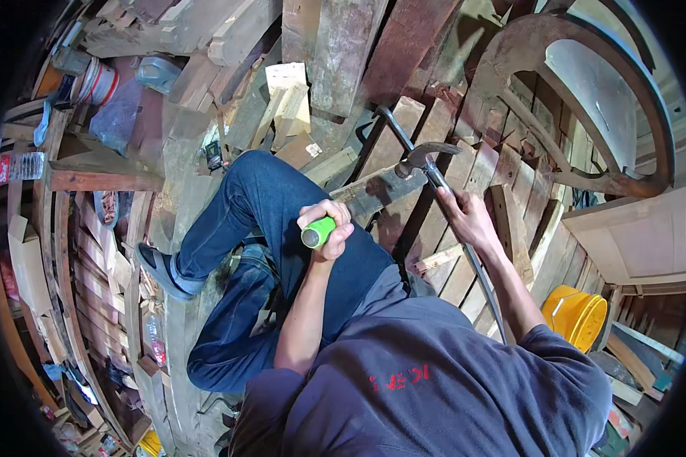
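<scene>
My left hand (328,226) is closed around a green handle (318,233) with a grey round end, held above my bent knee. What the handle leads to is hidden behind the fist. My right hand (465,217) grips a long metal pry bar (398,128), its hooked end pointing away from me and its other end running back beside my forearm. Just beyond that hand, a claw hammer's head (423,158) overlaps the bar. Whether it touches the bar or joins the green handle, I cannot tell. Below lie wooden boards (377,194).
Timber is piled at the far side. A curved wooden frame (537,57) stands far right; nearer on the right is a yellow bucket (575,316). Slatted wood, a plastic bottle (19,167) and a white tub (99,82) are at left. My legs in jeans (274,198) are folded in front.
</scene>
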Tool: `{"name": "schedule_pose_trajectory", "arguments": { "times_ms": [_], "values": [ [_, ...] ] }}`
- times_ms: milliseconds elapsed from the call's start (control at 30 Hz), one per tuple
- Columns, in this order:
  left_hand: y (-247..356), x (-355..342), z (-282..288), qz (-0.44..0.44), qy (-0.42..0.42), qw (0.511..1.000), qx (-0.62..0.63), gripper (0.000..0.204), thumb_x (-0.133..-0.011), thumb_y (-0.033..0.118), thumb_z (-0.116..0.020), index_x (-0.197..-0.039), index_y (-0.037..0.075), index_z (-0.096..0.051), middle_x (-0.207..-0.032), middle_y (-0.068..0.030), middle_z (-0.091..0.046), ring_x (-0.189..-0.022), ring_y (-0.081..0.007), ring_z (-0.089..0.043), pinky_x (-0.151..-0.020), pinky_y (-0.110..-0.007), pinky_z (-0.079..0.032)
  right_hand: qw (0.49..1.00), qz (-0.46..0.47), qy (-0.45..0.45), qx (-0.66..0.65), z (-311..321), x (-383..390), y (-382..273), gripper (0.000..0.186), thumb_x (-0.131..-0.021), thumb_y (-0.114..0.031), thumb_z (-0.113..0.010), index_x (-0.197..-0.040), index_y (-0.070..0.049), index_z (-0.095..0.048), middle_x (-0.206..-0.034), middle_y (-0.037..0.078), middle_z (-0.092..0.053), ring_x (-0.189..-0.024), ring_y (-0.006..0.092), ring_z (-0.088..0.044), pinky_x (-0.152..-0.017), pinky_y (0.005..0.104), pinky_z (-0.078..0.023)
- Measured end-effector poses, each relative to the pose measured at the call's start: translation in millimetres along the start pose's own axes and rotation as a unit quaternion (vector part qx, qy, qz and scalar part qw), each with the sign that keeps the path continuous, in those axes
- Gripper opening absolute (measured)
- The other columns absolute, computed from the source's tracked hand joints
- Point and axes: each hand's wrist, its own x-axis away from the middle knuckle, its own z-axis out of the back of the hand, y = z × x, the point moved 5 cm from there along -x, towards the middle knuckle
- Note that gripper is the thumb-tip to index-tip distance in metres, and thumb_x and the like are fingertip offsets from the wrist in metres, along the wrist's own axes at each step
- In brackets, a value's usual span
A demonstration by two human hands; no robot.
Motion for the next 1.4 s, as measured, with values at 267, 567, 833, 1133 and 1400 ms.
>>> {"name": "schedule_pose_trajectory", "arguments": {
  "times_ms": [267, 567, 833, 1133, 1400],
  "values": [
    [-1.5, 2.0, -0.6, 0.002, 0.011, 1.000, 0.001, 0.019, -0.063, 0.002, -0.062, -0.058, 0.002, -0.043, -0.051, -0.0035, -0.045, -0.043, -0.0134, -0.044, -0.045, -0.025, -0.037, 1.000, 0.008, 0.005, 0.003, 0.0, 2.0, -1.8, 0.059, -0.093, -0.051, -0.051, -0.071, 0.005, -0.054, -0.052, 0.014, -0.042, -0.049, 0.0214, -0.041, -0.051, 0.0407, -0.034],
    [-4.3, -8.1, -11.1, -0.014, -0.028, 0.997, -0.077, 0.021, -0.067, 0.003, -0.062, -0.058, 0.001, -0.044, -0.052, -0.0036, -0.045, -0.044, -0.0120, -0.042, -0.045, -0.025, -0.035, 1.000, 0.020, -0.008, 0.013, 7.8, 2.4, -19.4, 0.060, -0.094, -0.051, -0.051, -0.069, 0.004, -0.050, -0.052, 0.010, -0.037, -0.051, 0.0168, -0.037, -0.049, 0.0389, -0.032],
    [-6.4, -23.2, -23.9, 0.019, -0.054, 0.979, -0.194, 0.022, -0.063, 0.013, -0.065, -0.057, 0.005, -0.046, -0.050, -0.0036, -0.048, -0.044, -0.0135, -0.048, -0.045, -0.026, -0.035, 0.992, 0.089, -0.015, -0.086, 30.5, 33.4, -57.6, 0.045, -0.097, -0.037, -0.052, -0.069, -0.001, -0.050, -0.052, 0.000, -0.040, -0.053, 0.0090, -0.038, -0.048, 0.0297, -0.031],
    [-6.8, -35.9, -42.9, -0.009, -0.075, 0.975, -0.210, 0.018, -0.068, 0.013, -0.066, -0.063, 0.003, -0.052, -0.055, -0.0061, -0.051, -0.048, -0.0179, -0.051, -0.050, -0.031, -0.039, 0.964, 0.254, 0.003, 0.083, 54.7, 77.8, -125.2, 0.038, -0.093, -0.037, -0.058, -0.081, -0.001, -0.054, -0.056, 0.016, -0.050, -0.049, 0.0289, -0.051, -0.050, 0.0367, -0.039],
    [-17.2, -38.9, -46.4, 0.010, -0.097, 0.965, -0.243, 0.015, -0.069, 0.014, -0.066, -0.070, 0.002, -0.056, -0.059, -0.0137, -0.056, -0.053, -0.0297, -0.059, -0.052, -0.035, -0.045, 0.956, 0.269, 0.072, 0.092, 73.0, 78.6, -128.8, 0.035, -0.094, -0.029, -0.058, -0.075, -0.001, -0.049, -0.050, 0.012, -0.039, -0.045, 0.0172, -0.034, -0.046, 0.0337, -0.033]
  ]
}}
